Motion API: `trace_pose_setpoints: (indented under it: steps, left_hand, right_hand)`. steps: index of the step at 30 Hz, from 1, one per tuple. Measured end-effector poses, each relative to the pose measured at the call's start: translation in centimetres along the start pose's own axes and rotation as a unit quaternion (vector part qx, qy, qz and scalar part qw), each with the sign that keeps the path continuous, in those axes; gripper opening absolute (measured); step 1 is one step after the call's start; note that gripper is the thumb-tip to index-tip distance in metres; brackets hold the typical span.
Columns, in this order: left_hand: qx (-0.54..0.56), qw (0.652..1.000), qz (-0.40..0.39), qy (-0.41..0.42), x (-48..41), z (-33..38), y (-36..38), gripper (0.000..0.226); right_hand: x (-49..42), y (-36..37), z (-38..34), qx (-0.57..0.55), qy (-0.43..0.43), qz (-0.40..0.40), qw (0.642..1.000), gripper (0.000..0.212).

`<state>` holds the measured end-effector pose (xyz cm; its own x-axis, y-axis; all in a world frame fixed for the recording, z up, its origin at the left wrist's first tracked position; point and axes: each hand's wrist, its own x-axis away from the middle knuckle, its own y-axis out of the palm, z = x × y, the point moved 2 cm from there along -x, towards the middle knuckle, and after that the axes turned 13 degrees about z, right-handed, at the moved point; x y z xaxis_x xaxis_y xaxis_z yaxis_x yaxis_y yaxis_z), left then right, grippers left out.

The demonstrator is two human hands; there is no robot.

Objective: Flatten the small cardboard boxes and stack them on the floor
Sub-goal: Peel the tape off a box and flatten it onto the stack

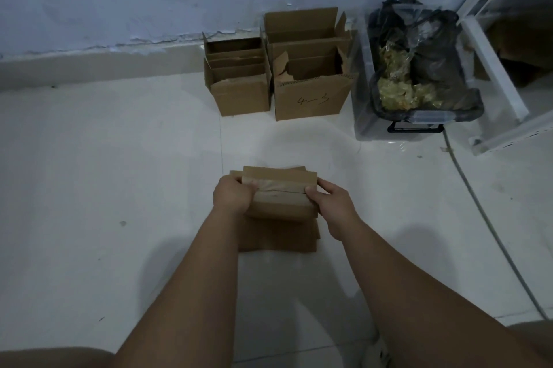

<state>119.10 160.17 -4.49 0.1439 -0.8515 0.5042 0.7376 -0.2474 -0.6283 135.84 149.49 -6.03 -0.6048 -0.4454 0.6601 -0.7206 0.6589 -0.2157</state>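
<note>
Head view, floor level, dim light.

- Left hand (232, 195): fingers curled round the left end of a small taped cardboard box (281, 197), gripping it.
- Back row, against the wall: small open cartons (239, 80), upright with flaps up, not yet flattened.
- The taped box is held between both hands, directly over the stack of flattened cardboard (278, 237) on the tiled floor (104, 173). I cannot tell whether it touches the stack. A tape seam runs along its top. A front face shows below the seam, so it seems to keep some depth and is probably not fully flat.
- Behind and right of the small cartons: a larger carton marked "4-3" (311, 98), with a torn flap.
- Right hand (329, 206): thumb on top and fingers wrapped round the right end of the same box, gripping.
- Further right: a clear plastic bin (363, 116) holding black bags, a grey cable (478, 203) across the floor, and a white rack frame (493, 68).

Handling judgement: the box is light. Corrugated board is stiff across its panels but gives along creases and corners. The tape is likely what keeps it in shape, so the seam should be broken or the ends pushed inward diagonally. The short ends, where the hands are now, give the best hold. The surface is dry with decent friction. The stack edges are uneven, so a sheet laid off-centre might slide.
</note>
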Motion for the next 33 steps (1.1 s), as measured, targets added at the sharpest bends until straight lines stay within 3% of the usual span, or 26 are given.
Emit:
trace_pose_setpoints:
  steps: [4,10,16,21,33]
  left_hand:
    - [0.032,0.997,-0.043,-0.049,-1.7,-0.7,-0.6,0.04]
    - [0.082,0.99,-0.046,-0.1,-1.3,-2.5,-0.7,0.061]
    - [0.083,0.991,-0.047,-0.097,-1.5,-2.3,-0.5,0.059]
    - [0.1,0.99,-0.027,-0.094,-1.1,-2.3,-0.1,0.056]
    - [0.109,0.986,-0.04,-0.124,-1.6,-2.4,-0.2,0.057]
  right_hand:
    - [-0.8,0.4,-0.5,-0.004,0.016,-0.022,1.0,0.052]
    - [-1.5,0.7,-1.4,-0.007,0.062,-0.047,0.997,0.051]
    - [-1.5,0.7,-2.2,0.035,0.094,-0.056,0.993,0.042]
    - [-1.6,0.8,-2.2,0.057,0.11,-0.015,0.992,0.021]
    - [-1.0,0.7,-2.5,0.022,0.148,-0.032,0.988,0.029]
